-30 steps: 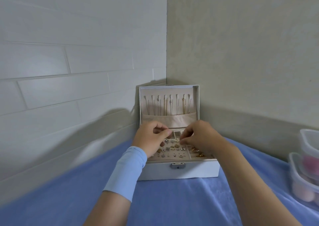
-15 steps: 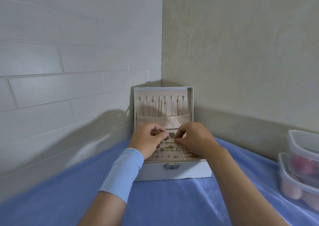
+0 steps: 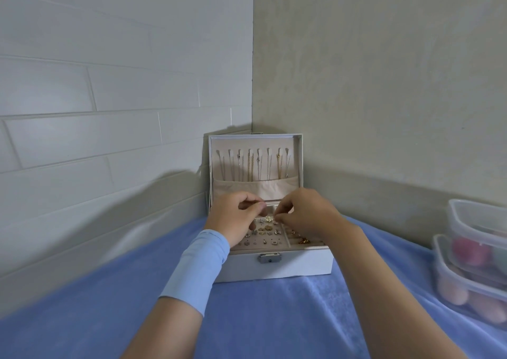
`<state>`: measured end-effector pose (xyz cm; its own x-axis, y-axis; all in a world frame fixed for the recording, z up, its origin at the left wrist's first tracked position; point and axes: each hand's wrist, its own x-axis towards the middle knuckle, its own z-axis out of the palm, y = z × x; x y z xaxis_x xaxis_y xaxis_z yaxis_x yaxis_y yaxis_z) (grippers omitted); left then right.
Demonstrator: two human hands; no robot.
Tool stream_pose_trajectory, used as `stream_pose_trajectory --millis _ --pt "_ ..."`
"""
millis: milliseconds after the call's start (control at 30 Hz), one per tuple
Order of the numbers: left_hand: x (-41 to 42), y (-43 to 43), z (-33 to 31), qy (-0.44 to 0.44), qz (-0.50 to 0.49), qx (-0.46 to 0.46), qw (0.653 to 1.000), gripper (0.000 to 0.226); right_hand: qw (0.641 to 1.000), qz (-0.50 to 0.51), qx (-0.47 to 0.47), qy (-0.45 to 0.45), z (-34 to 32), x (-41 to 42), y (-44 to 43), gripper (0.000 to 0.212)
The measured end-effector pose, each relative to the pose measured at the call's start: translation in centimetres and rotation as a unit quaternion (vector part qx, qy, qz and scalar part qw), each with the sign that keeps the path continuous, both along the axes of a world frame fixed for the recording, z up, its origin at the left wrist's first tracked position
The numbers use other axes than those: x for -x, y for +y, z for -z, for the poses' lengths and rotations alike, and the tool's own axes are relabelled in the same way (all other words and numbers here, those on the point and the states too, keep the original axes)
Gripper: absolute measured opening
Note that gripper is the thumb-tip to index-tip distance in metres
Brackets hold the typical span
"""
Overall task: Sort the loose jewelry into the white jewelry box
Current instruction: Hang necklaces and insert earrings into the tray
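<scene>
**A:** Which step is this, then?

**B:** Placing, I'd say. The white jewelry box (image 3: 274, 269) stands open on the blue-covered surface (image 3: 274, 320), pushed into the far corner where the two walls meet. Both hands are over the far edge of its stud tray (image 3: 263, 236). The right hand (image 3: 304, 213) pinches a small gold piece (image 3: 270, 218) at its fingertips, just above the tray.

**A:** And the left?

**B:** The left hand (image 3: 233, 217) is curled, thumb laid against forefinger, right beside that piece. I can't tell whether it shares the hold or grips some tiny part of its own.

**A:** What does the next move need?

**B:** My guess is a fine touch. The piece has to be lowered into a free spot without knocking the studs already seated around it. Then the pinch eases off and the hand lifts straight up.

**A:** How much is left to sort?

**B:** Hard to judge. I see no loose jewelry lying on the cloth, though the forearms cover a good strip of it. The hands hide the far rows of the tray and most of the right compartment (image 3: 301, 240), where something gold glints.

**A:** And the lid?

**B:** The lid (image 3: 299, 150) stands upright, with thin necklaces (image 3: 255, 166) hanging in a row above a fabric pocket. They're too fine to tell apart. At the right, stacked plastic containers (image 3: 477, 251) are cut off by the edge, and their pink and round contents show only as blurs.
</scene>
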<state>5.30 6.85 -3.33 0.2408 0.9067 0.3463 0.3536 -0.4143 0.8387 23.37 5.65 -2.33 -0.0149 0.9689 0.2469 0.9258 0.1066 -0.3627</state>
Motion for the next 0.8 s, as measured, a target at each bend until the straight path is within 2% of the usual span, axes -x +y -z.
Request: stream_pose_trajectory --millis 133,267,400,500,633,800 --pt "-0.2 0.2 0.0 0.001 -0.024 -0.014 1.0 0.01 0.989 -0.048 -0.037 0.133 -0.7 0.1 0.0 0.007" --pt "0.2 0.3 -0.6 -0.05 -0.05 0.002 0.997 0.012 0.968 -0.113 -0.044 0.221 -1.6 1.3 -0.6 0.014" --pt "0.7 -0.3 -1.2 -0.07 -0.044 0.021 0.996 0.012 0.953 -0.109 -0.079 0.271 -1.2 2.2 -0.4 0.016" --pt "1.0 -0.4 -1.5 -0.082 -0.041 0.028 0.995 0.014 0.942 -0.111 -0.102 0.3 -1.0 2.7 -0.1 0.006" --pt "1.3 -0.4 -1.6 -0.109 -0.032 0.027 0.993 0.012 0.924 -0.122 -0.095 0.351 -1.2 2.7 -0.4 0.003" --pt "2.1 -0.2 -1.6 -0.102 -0.026 0.032 0.994 0.011 0.914 -0.117 -0.096 0.376 -1.2 3.4 -0.4 0.008"
